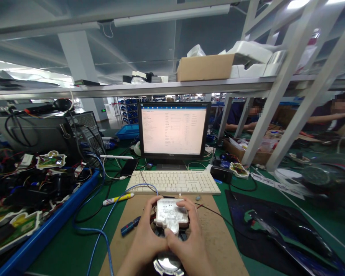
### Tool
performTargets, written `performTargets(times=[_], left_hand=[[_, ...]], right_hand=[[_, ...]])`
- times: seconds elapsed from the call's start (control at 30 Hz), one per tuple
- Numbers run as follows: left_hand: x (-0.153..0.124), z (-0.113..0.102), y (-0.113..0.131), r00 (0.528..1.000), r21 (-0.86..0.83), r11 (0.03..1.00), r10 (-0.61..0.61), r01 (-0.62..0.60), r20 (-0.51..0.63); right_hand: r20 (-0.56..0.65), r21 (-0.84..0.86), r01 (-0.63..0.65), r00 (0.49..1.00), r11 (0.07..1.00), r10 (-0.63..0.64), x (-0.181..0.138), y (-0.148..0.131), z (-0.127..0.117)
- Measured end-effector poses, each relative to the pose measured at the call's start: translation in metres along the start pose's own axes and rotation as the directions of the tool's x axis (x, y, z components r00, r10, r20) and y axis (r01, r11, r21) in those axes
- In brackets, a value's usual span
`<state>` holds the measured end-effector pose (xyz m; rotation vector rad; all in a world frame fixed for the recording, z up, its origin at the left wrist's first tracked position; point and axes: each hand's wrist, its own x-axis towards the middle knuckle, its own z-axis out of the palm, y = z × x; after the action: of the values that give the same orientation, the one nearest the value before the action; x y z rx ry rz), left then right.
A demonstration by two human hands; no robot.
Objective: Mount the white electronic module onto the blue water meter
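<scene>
Head view: our left hand (145, 239) and right hand (186, 241) pinch a white module (170, 215) between thumbs and fingers, over the cardboard mat (215, 237). Keyboard (174, 182) just beyond; blue bin (46, 230) edges the left; bare mat lies to the right.

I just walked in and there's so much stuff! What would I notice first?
Probably the bright monitor glowing at the back of the green bench, behind a white keyboard. Right in front, the left hand and right hand grip a small white device over a brown board.
</scene>
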<state>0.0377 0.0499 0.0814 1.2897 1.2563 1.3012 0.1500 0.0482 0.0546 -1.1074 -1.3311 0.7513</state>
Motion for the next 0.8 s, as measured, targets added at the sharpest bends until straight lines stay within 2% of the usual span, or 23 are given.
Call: performTargets(times=[0.2,0.37,0.8], left_hand=[[-0.0002,0.0008,-0.0005,1.000,-0.036,0.999,-0.002,0.003,0.007],[-0.0005,0.0003,-0.0004,1.000,-0.019,1.000,0.000,0.000,0.012],[-0.0004,0.0006,0.0018,1.000,0.006,1.000,0.016,-0.016,-0.004]], right_hand=[[0.029,-0.013,-0.013,0.999,1.000,0.013,0.0004,-0.0022,-0.0003],[-0.010,-0.041,0.005,1.000,0.999,-0.006,0.0014,-0.0035,-0.0006],[-0.008,-0.047,0.024,1.000,0.999,-0.025,0.0011,0.0016,-0.0002]])
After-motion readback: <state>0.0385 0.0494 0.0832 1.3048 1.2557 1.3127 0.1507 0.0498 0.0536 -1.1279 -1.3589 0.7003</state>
